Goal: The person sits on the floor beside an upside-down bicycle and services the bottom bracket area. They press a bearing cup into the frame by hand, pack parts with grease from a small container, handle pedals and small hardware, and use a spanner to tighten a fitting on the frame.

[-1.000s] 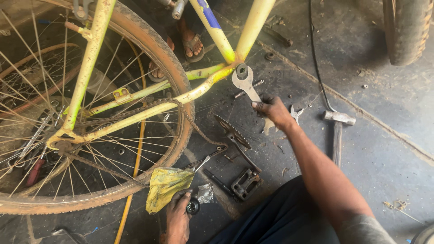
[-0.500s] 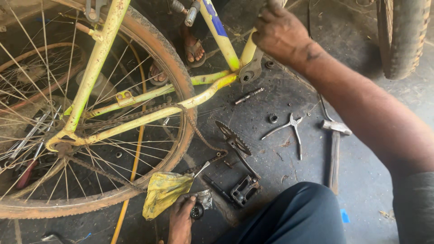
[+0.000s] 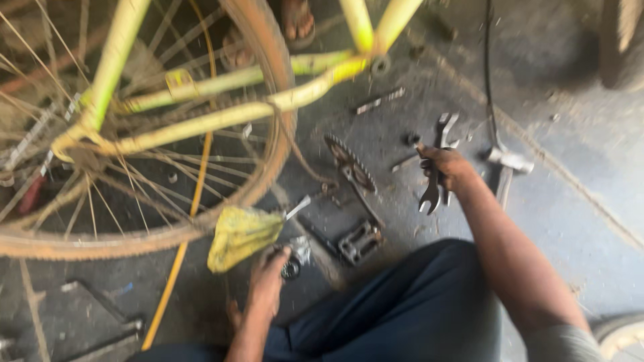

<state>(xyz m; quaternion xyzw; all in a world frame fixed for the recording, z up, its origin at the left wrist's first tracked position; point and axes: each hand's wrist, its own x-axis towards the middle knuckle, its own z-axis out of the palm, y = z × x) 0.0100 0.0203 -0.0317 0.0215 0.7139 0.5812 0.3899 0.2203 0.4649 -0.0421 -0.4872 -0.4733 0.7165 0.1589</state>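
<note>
Down on the grimy floor (image 3: 577, 221), the right hand (image 3: 448, 167) is closed around a double-ended spanner (image 3: 433, 188), gripping it near the middle. The spanner's long axis runs nearly straight away from the person: one open jaw points toward the knees, just below the hand, and the other end points up toward the bike frame. A second spanner (image 3: 448, 127) seems to lie just beyond the knuckles, though blur makes it hard to separate the two.

The left hand (image 3: 268, 281) rests fingers-down on a small round dark part (image 3: 291, 269), beside a crumpled yellow rag (image 3: 241, 233); how tightly it grips, I cannot tell.

Between the hands lie one toothed chainring with crank arm (image 3: 350, 167) and one pedal (image 3: 361, 241), set diagonally. A hammer (image 3: 506, 167) lies to the right of the right hand, a small bolt-like rod (image 3: 379, 100) above it. The yellow bicycle frame (image 3: 221, 114) and one spoked wheel (image 3: 134, 134) crowd the left. Someone's sandalled foot (image 3: 298, 20) shows at the top edge.
</note>
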